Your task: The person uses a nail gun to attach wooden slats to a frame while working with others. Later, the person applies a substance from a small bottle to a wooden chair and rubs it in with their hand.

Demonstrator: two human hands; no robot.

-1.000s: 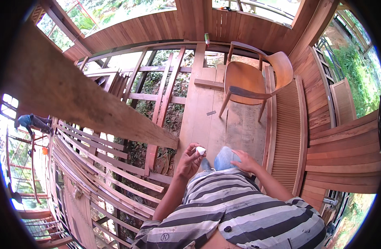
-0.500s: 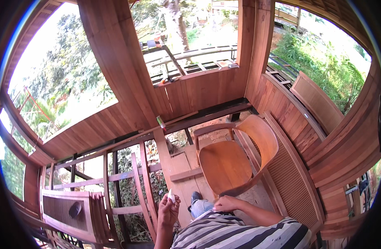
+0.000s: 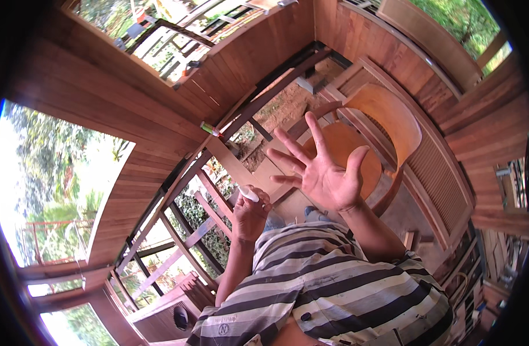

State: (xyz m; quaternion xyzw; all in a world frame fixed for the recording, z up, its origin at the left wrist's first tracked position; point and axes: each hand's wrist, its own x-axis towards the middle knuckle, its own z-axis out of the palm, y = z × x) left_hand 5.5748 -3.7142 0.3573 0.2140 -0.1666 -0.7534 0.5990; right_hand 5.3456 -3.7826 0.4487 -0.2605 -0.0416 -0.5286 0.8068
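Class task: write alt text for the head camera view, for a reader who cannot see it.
A person in a striped shirt raises the right hand open, fingers spread, while the left hand grips a small white object. A wooden chair stands ahead among wooden walls.

A small white stick [image 3: 248, 194], short and rounded like a piece of chalk, sits in the left hand [image 3: 251, 214]. The fingers curl shut around its lower part, so only the upper end shows above the knuckles. It lies tilted, that end pointing up and to the left. It is plain white, with no marking to be made out.
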